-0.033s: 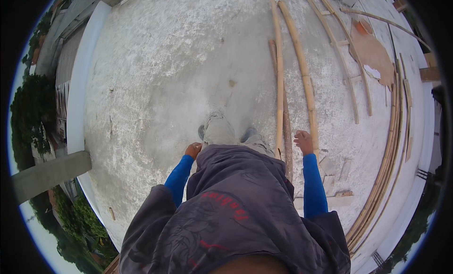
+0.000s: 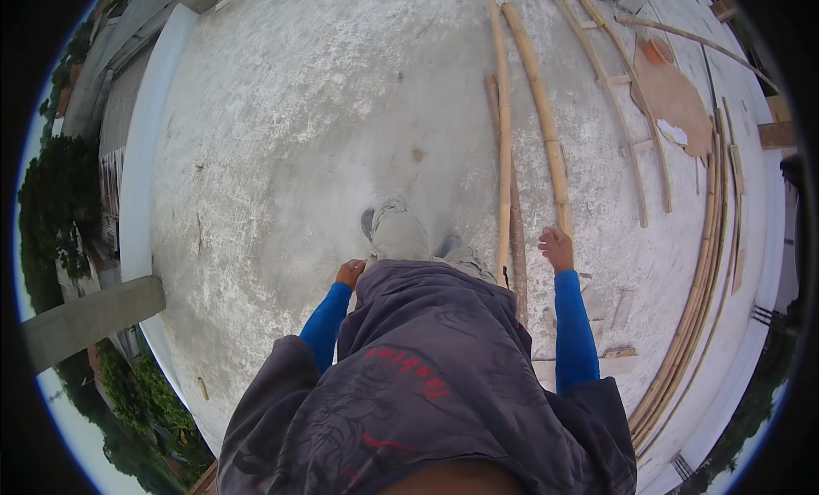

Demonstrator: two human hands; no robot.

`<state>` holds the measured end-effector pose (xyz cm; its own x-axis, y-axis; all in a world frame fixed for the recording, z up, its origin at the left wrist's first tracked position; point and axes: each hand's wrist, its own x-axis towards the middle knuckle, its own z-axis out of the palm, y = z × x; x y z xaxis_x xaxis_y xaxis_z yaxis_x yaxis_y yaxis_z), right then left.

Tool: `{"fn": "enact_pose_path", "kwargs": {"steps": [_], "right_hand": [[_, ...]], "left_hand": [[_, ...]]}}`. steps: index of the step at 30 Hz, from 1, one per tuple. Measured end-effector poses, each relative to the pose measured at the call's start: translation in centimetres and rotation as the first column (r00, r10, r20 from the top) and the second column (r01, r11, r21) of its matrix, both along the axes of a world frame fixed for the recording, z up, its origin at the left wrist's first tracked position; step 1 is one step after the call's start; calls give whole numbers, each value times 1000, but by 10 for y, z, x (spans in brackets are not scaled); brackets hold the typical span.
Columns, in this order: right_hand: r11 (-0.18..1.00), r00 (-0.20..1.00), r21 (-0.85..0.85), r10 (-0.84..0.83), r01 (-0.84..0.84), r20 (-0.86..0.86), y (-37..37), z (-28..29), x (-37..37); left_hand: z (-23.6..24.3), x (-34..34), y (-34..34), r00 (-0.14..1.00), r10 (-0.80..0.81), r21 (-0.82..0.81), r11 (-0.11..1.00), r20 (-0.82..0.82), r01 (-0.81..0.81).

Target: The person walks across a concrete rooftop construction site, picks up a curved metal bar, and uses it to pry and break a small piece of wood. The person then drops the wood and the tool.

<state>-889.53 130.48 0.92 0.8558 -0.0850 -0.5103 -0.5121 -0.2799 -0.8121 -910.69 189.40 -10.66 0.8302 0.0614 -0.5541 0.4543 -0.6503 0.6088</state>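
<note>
- Across most of the view, we see a rough concrete slab, blotched grey and white.
- Along the left edge, we mark a pale low wall; dark trees beyond it.
- Low centre: wearer's dark grey T-shirt, red and dark print on it.
- Right side: we log long bamboo poles lying side by side, curved by the lens.
- Left: grey concrete beam, its end near the wall.
- Upper right: ladder-like frame, two long rails with crosspieces, flat on the slab.
- Right of centre: thick bamboo pole, lower end by the right hand; slimmer pale pole to its left, dark brown pole partly under that.
- Beyond the frame: brown patch, orange object at its top.
- Below the shirt hem: light trousers, grey shoe.
- Right hand: we call it released, fingers loosely curled, blue sleeve; contact with the thick pole, we can't tell.
- Left hand: beside the trousers, fingers bent; whether it pinches fabric, we can't tell.
- Smallest: wood scrap, lower right.
</note>
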Motion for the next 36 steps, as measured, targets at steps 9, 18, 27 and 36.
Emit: {"fn": "enact_pose_path", "kwargs": {"steps": [9,18,27,36], "right_hand": [[966,979,-255,-97,49,-178,8,-41,287],[981,763,-138,-193,137,-616,166,-25,334],[969,810,-173,45,-178,-584,240,-109,597],[986,972,-147,46,-82,-231,250,-53,1190]], "left_hand": [[8,277,61,869,212,119,977,-448,-178],[78,750,215,850,435,-26,886,-297,-462],[80,1084,228,962,256,-121,956,-91,-266],[81,1161,272,751,457,117,880,-478,-461]]}}
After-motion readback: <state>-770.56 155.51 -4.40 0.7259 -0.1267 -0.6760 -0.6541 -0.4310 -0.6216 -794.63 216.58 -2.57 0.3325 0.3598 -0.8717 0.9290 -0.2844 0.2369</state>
